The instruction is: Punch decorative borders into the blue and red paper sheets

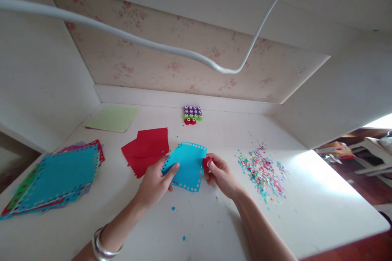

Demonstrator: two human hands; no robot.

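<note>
My left hand [159,177] grips a sheet of blue paper [187,166] by its left side, thumb on top. Small punched shapes run along the sheet's edges. At the sheet's right edge, my right hand [221,174] is closed round a small red craft punch [207,163], its thumb on the white button. The punch sits against the paper's edge; whether the paper is inside its slot cannot be made out. Red paper sheets [150,149] lie just beyond my left hand. Two small blue cut-outs, one a heart [173,208], lie on the table nearer to me.
Several purple, green and red punches [192,113] stand in rows near the back wall. A heap of coloured confetti [265,171] spreads at right. Punched sheets [61,171] are stacked at left, with pale green paper [112,117] behind. A white cable [137,40] hangs across above.
</note>
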